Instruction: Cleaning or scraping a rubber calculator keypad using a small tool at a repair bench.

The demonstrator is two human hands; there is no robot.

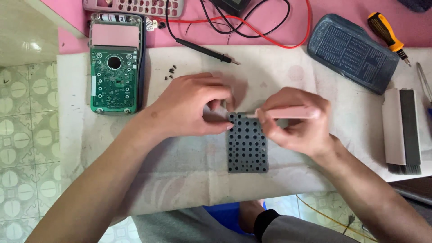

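A person sat at a bench covered with a white cloth, seen from above. A grey rubber keypad mat, dotted with dark round holes, lay flat on the cloth between both hands. The left hand was curled over the mat's top left corner, fingertips pinching or pressing its edge. The right hand was closed around a pink pen-like tool, its tip pointed left at the mat's top edge.

To the far left lay an opened calculator body with its green circuit board exposed. A few tiny dark screws sat loose beside it. The grey back cover rested at upper right, near a yellow screwdriver, and a brush lay at the right edge. Meter probes with red and black leads trailed across the top.

Judging by this, the device was fully taken apart; work on the mat was under way, and reassembly remained.
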